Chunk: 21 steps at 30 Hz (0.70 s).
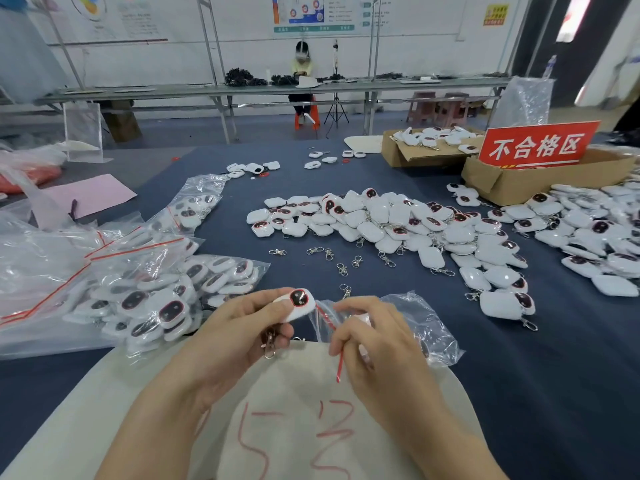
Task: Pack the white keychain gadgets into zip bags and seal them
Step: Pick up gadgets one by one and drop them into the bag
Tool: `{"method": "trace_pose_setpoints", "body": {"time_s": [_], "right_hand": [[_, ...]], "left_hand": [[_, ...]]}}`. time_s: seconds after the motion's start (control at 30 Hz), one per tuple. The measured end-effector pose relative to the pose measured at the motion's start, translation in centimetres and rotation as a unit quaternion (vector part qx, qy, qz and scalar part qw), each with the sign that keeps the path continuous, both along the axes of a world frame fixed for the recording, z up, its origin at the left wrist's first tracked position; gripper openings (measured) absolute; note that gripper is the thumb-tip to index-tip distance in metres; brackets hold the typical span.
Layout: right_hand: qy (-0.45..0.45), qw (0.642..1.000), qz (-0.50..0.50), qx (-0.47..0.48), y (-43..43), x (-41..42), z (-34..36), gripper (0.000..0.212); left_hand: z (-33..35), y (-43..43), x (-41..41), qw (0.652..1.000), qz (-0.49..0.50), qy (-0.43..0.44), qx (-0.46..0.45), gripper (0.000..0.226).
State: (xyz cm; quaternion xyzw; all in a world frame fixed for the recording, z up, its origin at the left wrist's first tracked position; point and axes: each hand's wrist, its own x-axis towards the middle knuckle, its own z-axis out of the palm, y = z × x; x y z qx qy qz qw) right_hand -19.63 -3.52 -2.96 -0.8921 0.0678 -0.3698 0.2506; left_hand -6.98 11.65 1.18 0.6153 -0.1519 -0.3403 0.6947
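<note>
My left hand (239, 336) grips a white keychain gadget (295, 304) with a dark oval face; its metal clasp (269, 344) hangs below my fingers. My right hand (372, 341) pinches the red-striped mouth of a clear zip bag (424, 327), which lies on the table with at least one gadget inside. The gadget in my left hand is right at the bag's mouth. A big pile of loose white gadgets (398, 223) covers the middle of the blue table.
Filled zip bags (156, 296) are heaped at the left. Loose metal clasps (341, 266) lie between the pile and my hands. Cardboard boxes (519, 181) with a red sign (538, 147) stand at the back right. A white sheet with red writing (304, 427) lies under my hands.
</note>
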Motion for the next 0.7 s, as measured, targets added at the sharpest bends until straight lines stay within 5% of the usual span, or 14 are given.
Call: {"method": "trace_pose_setpoints", "body": {"time_s": [0.2,0.4,0.57,0.7], "right_hand": [[-0.019,0.999,-0.035,0.008,0.4,0.1,0.1,0.020],[-0.050,0.998,-0.016,-0.042,0.4,0.3,0.0,0.022],[-0.067,0.996,0.012,-0.063,0.3,0.3,-0.1,0.020],[-0.071,0.997,0.036,0.016,0.1,0.0,0.8,0.026]], "left_hand": [[0.0,-0.4,-1.6,0.985,-0.098,-0.094,0.103,0.018],[-0.5,-2.9,-3.7,0.988,-0.010,-0.117,0.104,0.012],[-0.1,-3.3,-4.7,0.985,-0.096,-0.090,0.115,0.029],[0.1,-2.6,-3.8,0.963,-0.111,-0.139,0.203,0.042]]}}
